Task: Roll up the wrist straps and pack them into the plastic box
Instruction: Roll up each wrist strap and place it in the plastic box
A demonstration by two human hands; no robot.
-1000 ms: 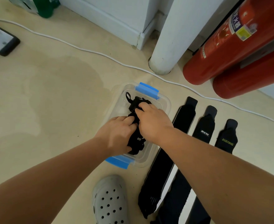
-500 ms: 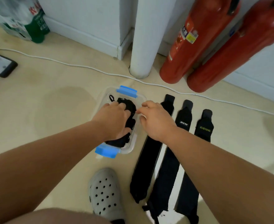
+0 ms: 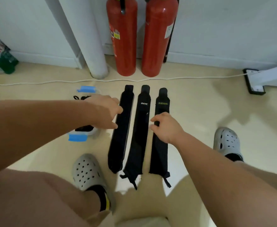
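Three black wrist straps (image 3: 141, 128) lie flat side by side on the floor (image 3: 200, 120), just right of the clear plastic box (image 3: 78, 137), which holds a rolled strap (image 3: 83, 128). The left hand (image 3: 105, 110), fingers relaxed, touches the strap nearest the box. The right hand (image 3: 165, 126) curls over the farthest strap; whether it grips is unclear.

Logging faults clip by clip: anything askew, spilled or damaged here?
Nothing stands out. The left strap, middle strap and right strap lie flat, side by side on the floor; the box stands upright beside them.
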